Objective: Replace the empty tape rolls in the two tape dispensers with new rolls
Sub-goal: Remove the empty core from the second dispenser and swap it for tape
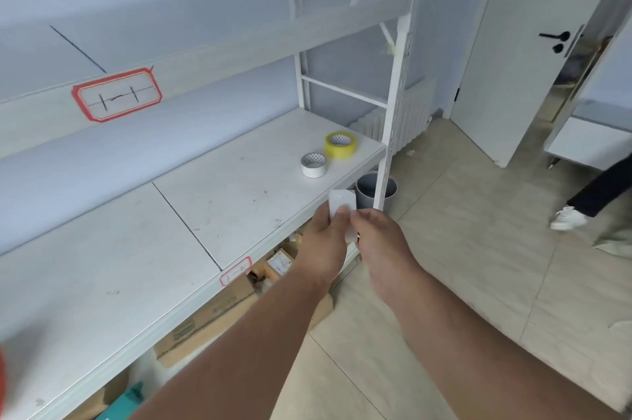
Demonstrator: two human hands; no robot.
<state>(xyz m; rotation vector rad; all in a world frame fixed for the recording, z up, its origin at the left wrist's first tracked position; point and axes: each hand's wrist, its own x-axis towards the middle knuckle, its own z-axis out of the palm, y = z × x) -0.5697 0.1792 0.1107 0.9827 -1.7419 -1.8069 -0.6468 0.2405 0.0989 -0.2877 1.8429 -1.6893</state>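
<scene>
White shelving filled the left and centre of the frame, pale floor tiles the right; your entry ran as follows.

Fingers: those of your left hand [323, 241] and right hand [379, 238] were pinched together from opposite sides on one small white piece [340, 202], flat and upright, just past the front edge of the shelf [205, 214]. What the piece was, blur left untold; it may have been a scrap of tape or a label.

Rolls: white tape roll [313, 164] and yellow tape roll [341, 144], both lying flat with the core hole facing up, side by side and close together near the shelf's right end. They lay above your fingers in the frame, a little toward upper left. Your left hand was the nearer, by a slight margin, and the white roll the nearer of the two.

Dispensers: none in view, unless the red shape [1, 382] at the lower left edge was one; too little showed to tell.

Below the shelf: cardboard boxes [212, 313]. Beside the upright: a grey bin [367, 194].

Judgement: both hands were occupied, so either needed freeing before a roll could be lifted.
</scene>
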